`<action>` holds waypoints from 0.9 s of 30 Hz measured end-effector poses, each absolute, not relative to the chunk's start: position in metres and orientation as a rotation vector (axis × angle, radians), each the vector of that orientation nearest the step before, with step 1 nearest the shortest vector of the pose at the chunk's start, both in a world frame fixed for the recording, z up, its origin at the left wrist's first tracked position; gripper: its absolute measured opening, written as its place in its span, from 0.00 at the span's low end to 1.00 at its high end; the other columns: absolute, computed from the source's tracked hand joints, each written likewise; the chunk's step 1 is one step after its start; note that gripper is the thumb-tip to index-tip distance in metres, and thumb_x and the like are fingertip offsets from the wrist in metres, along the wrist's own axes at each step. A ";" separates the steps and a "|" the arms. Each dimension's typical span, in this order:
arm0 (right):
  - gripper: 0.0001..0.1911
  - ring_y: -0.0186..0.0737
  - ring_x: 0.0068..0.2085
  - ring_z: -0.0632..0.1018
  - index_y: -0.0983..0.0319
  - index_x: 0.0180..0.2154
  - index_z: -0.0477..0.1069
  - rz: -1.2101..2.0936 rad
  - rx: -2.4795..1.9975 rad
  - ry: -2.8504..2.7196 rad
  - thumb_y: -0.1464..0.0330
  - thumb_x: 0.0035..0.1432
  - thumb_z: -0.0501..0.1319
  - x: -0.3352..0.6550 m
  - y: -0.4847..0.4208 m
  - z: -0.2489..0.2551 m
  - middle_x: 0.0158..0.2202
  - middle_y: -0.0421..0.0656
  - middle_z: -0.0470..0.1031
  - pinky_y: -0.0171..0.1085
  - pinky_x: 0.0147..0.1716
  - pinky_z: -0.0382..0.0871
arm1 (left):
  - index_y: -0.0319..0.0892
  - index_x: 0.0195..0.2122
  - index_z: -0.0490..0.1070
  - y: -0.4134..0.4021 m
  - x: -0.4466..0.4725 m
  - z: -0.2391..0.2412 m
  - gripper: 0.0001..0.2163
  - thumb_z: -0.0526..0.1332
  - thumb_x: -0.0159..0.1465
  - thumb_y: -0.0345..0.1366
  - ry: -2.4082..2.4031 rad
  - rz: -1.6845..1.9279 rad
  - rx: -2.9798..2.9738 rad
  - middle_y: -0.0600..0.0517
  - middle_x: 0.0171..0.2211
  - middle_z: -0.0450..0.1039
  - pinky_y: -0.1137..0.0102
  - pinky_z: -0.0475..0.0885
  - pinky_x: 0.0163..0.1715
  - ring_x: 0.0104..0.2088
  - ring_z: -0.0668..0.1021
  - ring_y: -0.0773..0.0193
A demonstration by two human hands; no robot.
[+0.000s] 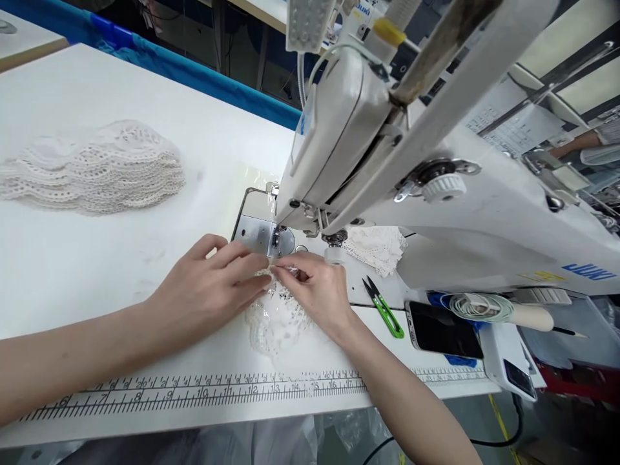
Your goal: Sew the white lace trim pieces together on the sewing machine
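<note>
A small white lace piece point(276, 320) lies on the white table just in front of the presser foot point(278, 240) of a white sewing machine point(436, 181). My left hand point(213, 287) rests flat on the lace's left edge with its fingers stretched toward the needle. My right hand point(317, 287) pinches the lace's top edge between thumb and fingers, right below the foot. Both hands meet at the lace's upper edge.
A stack of white lace pieces point(97, 171) lies at the left of the table point(72, 271). More lace point(380, 248) sits under the machine arm. Green thread snips point(385, 310), a black phone point(445, 329) and a coiled cable point(479, 307) lie at right. A printed ruler point(194, 391) runs along the front edge.
</note>
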State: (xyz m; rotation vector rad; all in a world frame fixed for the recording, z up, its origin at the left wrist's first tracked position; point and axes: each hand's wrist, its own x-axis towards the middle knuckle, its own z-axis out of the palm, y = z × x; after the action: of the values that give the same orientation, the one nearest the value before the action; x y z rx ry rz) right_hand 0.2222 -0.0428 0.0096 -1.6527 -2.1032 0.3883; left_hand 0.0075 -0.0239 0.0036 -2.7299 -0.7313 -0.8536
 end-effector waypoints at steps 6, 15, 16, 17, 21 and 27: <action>0.14 0.33 0.29 0.77 0.54 0.47 0.84 0.055 -1.569 -2.249 0.62 0.75 0.58 0.227 -0.045 0.006 0.36 0.40 0.83 0.34 0.29 0.63 | 0.42 0.48 0.77 -0.037 0.010 0.008 0.11 0.54 0.75 0.26 -0.688 -0.757 -2.628 0.50 0.45 0.84 0.58 0.65 0.44 0.47 0.80 0.56; 0.18 0.44 0.34 0.76 0.66 0.46 0.82 -0.591 -1.706 -2.353 0.63 0.74 0.56 0.244 -0.046 0.022 0.36 0.49 0.81 0.42 0.36 0.64 | 0.45 0.60 0.70 -0.031 0.007 0.000 0.15 0.50 0.77 0.31 -0.817 -0.703 -2.707 0.50 0.53 0.82 0.58 0.66 0.47 0.55 0.81 0.55; 0.17 0.44 0.34 0.75 0.66 0.44 0.82 -0.657 -1.705 -2.331 0.65 0.74 0.56 0.244 -0.046 0.024 0.34 0.48 0.80 0.42 0.35 0.62 | 0.47 0.61 0.69 -0.030 0.007 -0.001 0.15 0.50 0.78 0.31 -0.843 -0.688 -2.715 0.51 0.55 0.82 0.58 0.67 0.47 0.56 0.80 0.56; 0.15 0.43 0.34 0.75 0.66 0.45 0.82 -0.689 -1.661 -2.332 0.67 0.73 0.57 0.243 -0.046 0.025 0.32 0.47 0.80 0.42 0.35 0.62 | 0.48 0.62 0.68 -0.029 0.007 -0.002 0.15 0.50 0.78 0.32 -0.858 -0.674 -2.712 0.52 0.55 0.81 0.58 0.67 0.47 0.57 0.80 0.57; 0.17 0.43 0.38 0.77 0.63 0.56 0.78 -0.549 -1.458 -2.462 0.69 0.74 0.55 0.234 -0.050 0.022 0.33 0.45 0.81 0.41 0.38 0.62 | 0.43 0.60 0.69 -0.027 0.008 -0.003 0.15 0.50 0.77 0.30 -0.806 -0.658 -2.655 0.49 0.53 0.82 0.56 0.68 0.46 0.56 0.81 0.55; 0.16 0.44 0.37 0.78 0.64 0.50 0.81 -0.588 -1.632 -2.363 0.65 0.74 0.56 0.236 -0.048 0.020 0.39 0.48 0.83 0.42 0.40 0.62 | 0.48 0.63 0.67 -0.027 0.010 -0.003 0.16 0.49 0.78 0.32 -0.876 -0.642 -2.698 0.51 0.56 0.80 0.56 0.70 0.47 0.58 0.80 0.57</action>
State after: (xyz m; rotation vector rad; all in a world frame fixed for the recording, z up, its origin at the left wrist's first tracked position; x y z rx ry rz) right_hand 0.2358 -0.0483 0.0199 -1.6324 -2.3630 -0.5877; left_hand 0.0096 -0.0273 -0.0029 -2.6978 -0.8761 -0.6423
